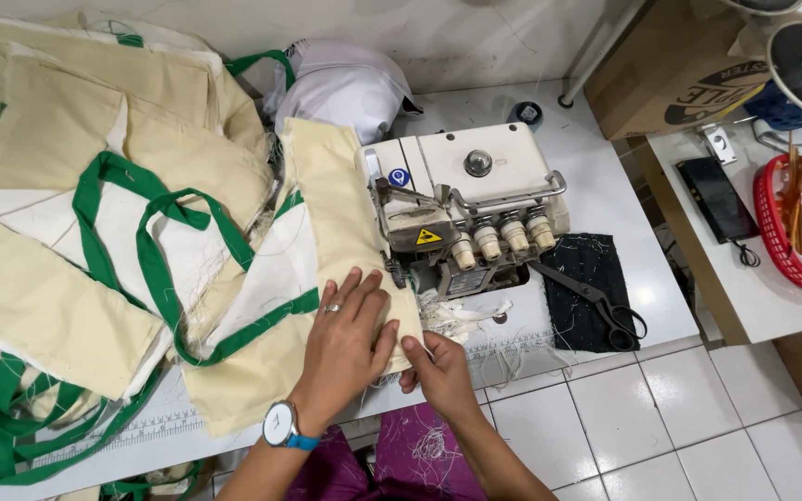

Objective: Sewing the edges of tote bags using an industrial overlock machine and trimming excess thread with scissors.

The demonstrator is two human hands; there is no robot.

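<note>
My left hand, with a ring and a white wristwatch, lies flat with spread fingers on a cream fabric panel trimmed with a green strap. That panel runs up to the needle area of a white overlock sewing machine. My right hand pinches the near corner of the same panel at the table's front edge, just below the machine's presser foot. Fabric trimmings lie beside my right hand.
A pile of cream bags with green handles covers the left of the white table. Black scissors rest on a dark cloth at right. A white cap sits behind the machine. A red basket and phone lie on a side table.
</note>
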